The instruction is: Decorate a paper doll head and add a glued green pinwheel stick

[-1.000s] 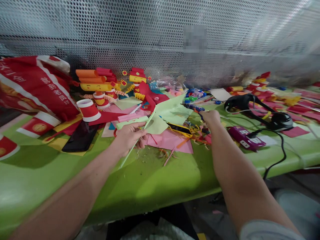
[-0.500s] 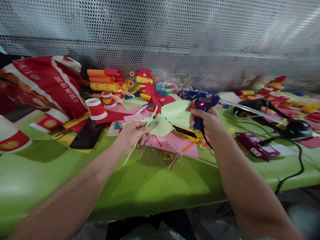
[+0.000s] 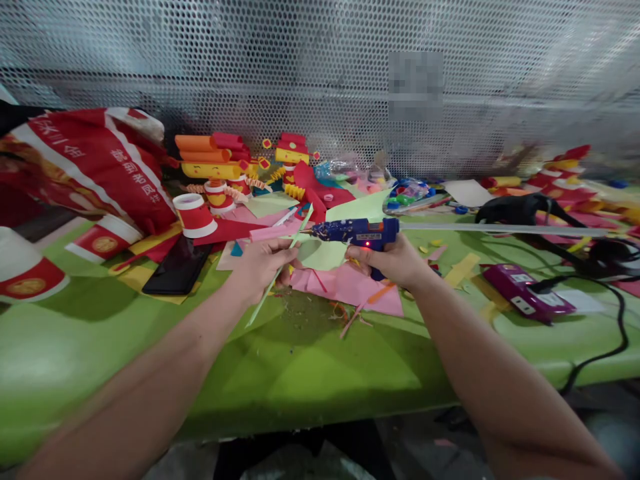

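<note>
Between the thumb and fingers of my left hand (image 3: pixel 267 267) is a narrow pale green paper strip (image 3: pixel 261 308), slanting up to the right. My right hand (image 3: pixel 397 261) is wrapped round the handle of a blue glue gun (image 3: pixel 345 231) with a red light on. Its nozzle points left and is at the strip, just above my left fingers; whether it touches I cannot tell. A long clear glue stick (image 3: pixel 475 229) sticks out of the gun's back. Beneath the hands lie pale green paper (image 3: pixel 327 255) and pink paper (image 3: pixel 360 290).
A black phone (image 3: pixel 176 267), red and white paper cups (image 3: pixel 196 217) and a red bag (image 3: pixel 100 173) are on the left. Paper-cup figures (image 3: pixel 213 175) stand behind. On the right a purple power strip (image 3: pixel 525 293) trails a black cable (image 3: pixel 620 327). Metal mesh (image 3: pixel 300 60) rises behind the green table (image 3: pixel 320 380).
My right hand has brought the glue gun left and turned it, so its nozzle is now at the paper strip. My left hand stays almost in place, still holding the strip.
</note>
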Action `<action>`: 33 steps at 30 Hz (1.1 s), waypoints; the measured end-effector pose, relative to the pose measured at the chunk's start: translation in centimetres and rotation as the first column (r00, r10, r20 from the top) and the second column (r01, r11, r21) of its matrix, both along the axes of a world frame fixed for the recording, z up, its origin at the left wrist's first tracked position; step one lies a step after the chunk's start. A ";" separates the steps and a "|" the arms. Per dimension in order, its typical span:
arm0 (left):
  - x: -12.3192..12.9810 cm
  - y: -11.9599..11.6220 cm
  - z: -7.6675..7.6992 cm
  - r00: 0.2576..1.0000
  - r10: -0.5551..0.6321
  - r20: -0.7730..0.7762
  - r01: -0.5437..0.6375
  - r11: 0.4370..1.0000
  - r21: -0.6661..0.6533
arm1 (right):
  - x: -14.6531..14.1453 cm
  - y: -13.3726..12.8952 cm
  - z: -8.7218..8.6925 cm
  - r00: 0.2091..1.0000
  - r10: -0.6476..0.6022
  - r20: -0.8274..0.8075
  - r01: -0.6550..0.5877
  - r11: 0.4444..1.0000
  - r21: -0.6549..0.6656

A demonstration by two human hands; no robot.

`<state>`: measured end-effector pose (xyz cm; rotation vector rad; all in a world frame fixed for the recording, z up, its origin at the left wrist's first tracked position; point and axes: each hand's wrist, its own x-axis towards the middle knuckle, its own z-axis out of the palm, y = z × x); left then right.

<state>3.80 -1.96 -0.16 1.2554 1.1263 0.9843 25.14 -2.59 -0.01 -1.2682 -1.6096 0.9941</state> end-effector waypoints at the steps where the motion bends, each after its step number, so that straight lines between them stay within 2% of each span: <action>1: 0.0 0.0 0.0 1.000 0.006 -0.004 -0.006 1.000 -0.002 | -0.1 0.0 0.0 1.000 -0.009 0.008 0.008 1.000 0.003; 12: 0.2 -0.3 0.3 1.000 0.018 -0.018 -0.018 1.000 0.006 | -0.2 0.0 -0.1 0.991 -0.032 0.128 0.029 0.999 0.026; 22: 0.2 -0.4 0.3 0.999 0.010 -0.037 -0.010 1.000 0.018 | -0.4 -0.2 0.0 0.988 -0.063 0.139 0.052 0.995 0.082; 27: 0.2 -0.3 0.3 0.999 -0.002 -0.045 0.003 1.000 0.031 | -0.4 -0.2 0.0 0.978 -0.098 0.182 0.091 0.995 0.050; 33: 0.2 -0.4 0.3 0.999 0.001 -0.041 0.000 1.000 0.029 | -0.3 -0.2 0.2 0.978 -0.080 0.191 0.069 0.995 0.065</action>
